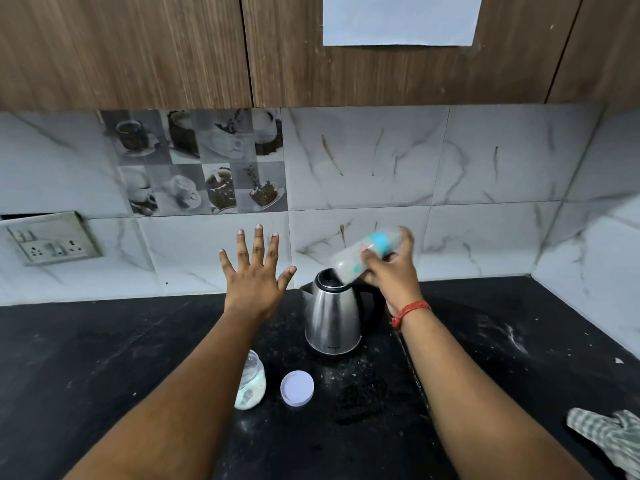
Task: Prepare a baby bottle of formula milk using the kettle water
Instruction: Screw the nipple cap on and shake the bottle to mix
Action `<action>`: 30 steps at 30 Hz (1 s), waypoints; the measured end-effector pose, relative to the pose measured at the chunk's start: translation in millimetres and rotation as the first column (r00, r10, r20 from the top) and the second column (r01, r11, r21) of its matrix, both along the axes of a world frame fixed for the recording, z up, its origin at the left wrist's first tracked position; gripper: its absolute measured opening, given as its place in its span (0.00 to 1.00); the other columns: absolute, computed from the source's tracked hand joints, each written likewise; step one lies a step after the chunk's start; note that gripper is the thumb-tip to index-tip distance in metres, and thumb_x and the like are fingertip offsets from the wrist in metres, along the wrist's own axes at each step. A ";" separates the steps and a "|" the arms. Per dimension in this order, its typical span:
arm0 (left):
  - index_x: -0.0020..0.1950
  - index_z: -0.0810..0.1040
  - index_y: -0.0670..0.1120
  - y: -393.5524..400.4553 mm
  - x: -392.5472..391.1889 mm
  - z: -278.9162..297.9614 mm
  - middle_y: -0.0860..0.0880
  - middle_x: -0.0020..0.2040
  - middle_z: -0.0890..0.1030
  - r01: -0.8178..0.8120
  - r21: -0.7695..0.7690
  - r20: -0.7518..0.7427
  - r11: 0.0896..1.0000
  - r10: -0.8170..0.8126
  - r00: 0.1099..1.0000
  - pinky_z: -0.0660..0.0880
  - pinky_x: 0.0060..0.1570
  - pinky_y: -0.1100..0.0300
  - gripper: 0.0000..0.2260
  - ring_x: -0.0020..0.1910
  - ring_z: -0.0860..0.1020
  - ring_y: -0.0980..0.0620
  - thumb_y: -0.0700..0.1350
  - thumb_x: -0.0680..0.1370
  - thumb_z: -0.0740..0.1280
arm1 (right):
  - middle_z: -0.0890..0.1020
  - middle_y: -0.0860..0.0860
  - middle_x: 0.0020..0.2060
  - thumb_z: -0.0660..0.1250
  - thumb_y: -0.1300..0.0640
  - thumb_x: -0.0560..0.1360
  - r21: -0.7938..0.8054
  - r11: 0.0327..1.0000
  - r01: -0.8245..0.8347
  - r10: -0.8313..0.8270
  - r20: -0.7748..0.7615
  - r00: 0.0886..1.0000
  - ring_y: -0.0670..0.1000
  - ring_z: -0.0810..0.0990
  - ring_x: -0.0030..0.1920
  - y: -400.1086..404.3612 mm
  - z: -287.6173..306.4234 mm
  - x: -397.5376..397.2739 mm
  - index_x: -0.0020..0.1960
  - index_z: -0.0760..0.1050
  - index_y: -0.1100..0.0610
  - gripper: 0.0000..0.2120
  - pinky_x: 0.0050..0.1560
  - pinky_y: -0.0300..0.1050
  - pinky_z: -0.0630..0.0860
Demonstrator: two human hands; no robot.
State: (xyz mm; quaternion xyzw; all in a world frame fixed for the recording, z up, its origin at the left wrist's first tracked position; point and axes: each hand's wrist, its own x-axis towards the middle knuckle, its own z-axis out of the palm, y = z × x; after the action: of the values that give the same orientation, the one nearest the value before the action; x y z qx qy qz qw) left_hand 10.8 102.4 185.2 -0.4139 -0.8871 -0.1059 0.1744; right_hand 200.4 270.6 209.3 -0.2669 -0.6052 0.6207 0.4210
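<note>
right hand (pixel 391 271) grips tilted bottle (pixel 367 252) over kettle (pixel 332 317) mouth; left hand (pixel 254 275) raised, fingers spread, holding nothing.

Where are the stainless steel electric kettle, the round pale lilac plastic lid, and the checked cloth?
stainless steel electric kettle (pixel 331 317), head view, middle of its body
round pale lilac plastic lid (pixel 297 388), head view, centre of its disc
checked cloth (pixel 606 434), head view, its crumpled middle

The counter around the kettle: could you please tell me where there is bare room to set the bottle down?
Free: the counter left of the jar, and the stretch right of the kettle, between the right forearm and the checked cloth. Crowded: in front of the kettle, where the jar and the lid sit close together.
</note>
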 end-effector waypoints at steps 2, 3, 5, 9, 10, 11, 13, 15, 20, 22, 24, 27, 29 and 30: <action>0.82 0.33 0.54 0.3 0.4 1.5 0.48 0.81 0.29 0.002 0.007 -0.004 1.000 -0.002 1.000 0.38 0.77 0.30 0.35 0.80 0.30 0.39 0.69 0.79 0.33 | 0.81 0.60 0.57 0.79 0.57 0.69 0.048 0.997 -0.055 0.052 0.059 0.997 0.58 0.86 0.54 -2.4 0.9 -0.7 0.62 0.66 0.27 0.35 0.47 0.63 0.85; 0.82 0.33 0.54 0.7 0.5 2.7 0.48 0.81 0.30 0.003 0.008 -0.006 1.000 -0.003 1.000 0.38 0.77 0.30 0.35 0.80 0.30 0.39 0.69 0.79 0.33 | 0.81 0.60 0.57 0.79 0.56 0.69 0.036 0.999 -0.026 0.025 0.027 0.999 0.57 0.86 0.53 -1.9 2.0 -0.3 0.62 0.66 0.28 0.35 0.46 0.63 0.85; 0.82 0.33 0.54 2.1 0.1 3.3 0.48 0.82 0.30 0.006 0.008 0.001 1.000 -0.006 1.000 0.38 0.77 0.30 0.35 0.80 0.30 0.39 0.68 0.79 0.34 | 0.81 0.60 0.58 0.79 0.56 0.70 0.024 0.998 -0.054 0.054 0.021 0.998 0.57 0.86 0.53 0.4 4.7 0.1 0.66 0.64 0.32 0.36 0.46 0.61 0.85; 0.82 0.33 0.54 2.5 -4.3 5.7 0.47 0.82 0.31 0.001 0.016 -0.001 1.000 -0.001 1.000 0.39 0.77 0.30 0.35 0.80 0.30 0.39 0.68 0.79 0.34 | 0.81 0.60 0.57 0.79 0.56 0.69 0.031 0.999 -0.031 0.031 0.012 0.999 0.57 0.86 0.53 1.7 7.9 -3.1 0.70 0.63 0.34 0.38 0.47 0.62 0.85; 0.82 0.33 0.54 2.4 -5.1 6.2 0.47 0.82 0.31 -0.001 0.020 0.000 1.000 0.001 1.000 0.39 0.77 0.30 0.35 0.81 0.31 0.39 0.68 0.79 0.34 | 0.81 0.61 0.57 0.79 0.56 0.69 0.039 0.998 -0.046 0.046 0.020 0.999 0.57 0.86 0.53 1.2 9.3 -3.0 0.69 0.63 0.34 0.38 0.47 0.63 0.85; 0.82 0.33 0.54 2.1 -6.0 6.3 0.47 0.82 0.32 -0.001 0.026 -0.006 1.000 0.001 1.000 0.40 0.77 0.30 0.35 0.81 0.31 0.39 0.69 0.79 0.34 | 0.82 0.60 0.57 0.79 0.57 0.70 0.060 0.995 -0.086 0.082 0.058 0.995 0.57 0.86 0.53 -0.8 10.3 -3.5 0.69 0.63 0.33 0.38 0.47 0.63 0.84; 0.82 0.33 0.54 2.0 -7.7 7.2 0.47 0.83 0.32 0.000 0.031 -0.015 1.000 0.001 1.000 0.40 0.77 0.30 0.35 0.81 0.32 0.39 0.69 0.79 0.34 | 0.82 0.59 0.56 0.79 0.58 0.70 0.065 0.997 -0.046 0.043 0.051 0.998 0.57 0.86 0.53 -1.9 8.3 -5.5 0.70 0.63 0.33 0.39 0.47 0.61 0.85; 0.82 0.33 0.54 2.7 -7.9 7.4 0.47 0.83 0.32 -0.002 0.023 -0.005 1.000 0.002 1.000 0.40 0.77 0.30 0.35 0.81 0.31 0.39 0.69 0.79 0.34 | 0.81 0.59 0.57 0.78 0.59 0.72 0.021 1.000 0.011 -0.011 0.002 1.000 0.57 0.86 0.53 0.5 7.4 -7.2 0.70 0.62 0.35 0.37 0.46 0.60 0.85; 0.82 0.32 0.54 3.1 -9.1 8.1 0.47 0.82 0.32 -0.001 0.024 -0.002 1.000 0.001 1.000 0.39 0.77 0.30 0.35 0.81 0.32 0.38 0.69 0.79 0.33 | 0.81 0.58 0.57 0.77 0.57 0.72 0.013 0.998 0.055 -0.055 -0.017 0.998 0.55 0.86 0.53 3.2 6.5 -12.7 0.68 0.62 0.35 0.35 0.47 0.60 0.85; 0.81 0.32 0.55 2.5 -9.9 5.5 0.47 0.82 0.31 -0.002 0.030 0.002 1.000 0.002 1.000 0.40 0.77 0.30 0.34 0.81 0.31 0.38 0.69 0.79 0.33 | 0.81 0.61 0.58 0.77 0.61 0.73 0.041 0.997 -0.063 0.060 0.058 0.996 0.57 0.86 0.53 4.9 11.8 -12.3 0.65 0.64 0.34 0.33 0.46 0.62 0.85; 0.81 0.31 0.55 1.3 -11.3 3.9 0.47 0.82 0.31 -0.004 0.027 0.005 1.000 0.004 1.000 0.40 0.77 0.30 0.34 0.81 0.31 0.39 0.69 0.79 0.34 | 0.80 0.60 0.59 0.76 0.63 0.74 0.014 0.999 -0.039 0.039 0.016 0.999 0.57 0.85 0.53 11.5 14.9 -11.9 0.66 0.65 0.36 0.33 0.45 0.61 0.85; 0.80 0.30 0.55 1.2 -11.9 1.8 0.47 0.82 0.30 -0.007 0.024 0.019 1.000 0.006 1.000 0.39 0.77 0.30 0.34 0.80 0.30 0.39 0.69 0.79 0.34 | 0.80 0.60 0.59 0.74 0.64 0.75 0.006 0.996 -0.086 0.085 0.009 0.996 0.55 0.85 0.53 16.4 19.3 -8.8 0.71 0.62 0.41 0.34 0.41 0.54 0.85; 0.80 0.31 0.55 1.9 -11.3 3.0 0.47 0.82 0.31 -0.002 0.026 0.010 1.000 0.002 1.000 0.39 0.77 0.30 0.34 0.80 0.30 0.39 0.69 0.79 0.33 | 0.82 0.60 0.58 0.76 0.62 0.73 0.046 0.996 -0.073 0.071 0.033 0.997 0.56 0.86 0.53 15.2 16.8 -11.3 0.71 0.63 0.39 0.36 0.42 0.55 0.85; 0.80 0.31 0.55 3.4 -10.7 4.0 0.47 0.82 0.31 0.001 0.027 0.016 1.000 -0.002 1.000 0.39 0.77 0.30 0.34 0.80 0.30 0.39 0.69 0.79 0.34 | 0.81 0.60 0.58 0.76 0.62 0.73 0.019 1.000 -0.017 0.017 -0.013 1.000 0.56 0.86 0.54 16.8 15.0 -11.7 0.72 0.62 0.39 0.36 0.45 0.57 0.85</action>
State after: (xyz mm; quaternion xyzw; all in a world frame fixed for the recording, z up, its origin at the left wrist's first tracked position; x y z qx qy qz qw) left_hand 0.1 105.8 189.3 -0.4113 -0.8867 -0.1213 0.1730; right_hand 188.7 287.4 224.3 -0.2538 -0.6104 0.6203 0.4221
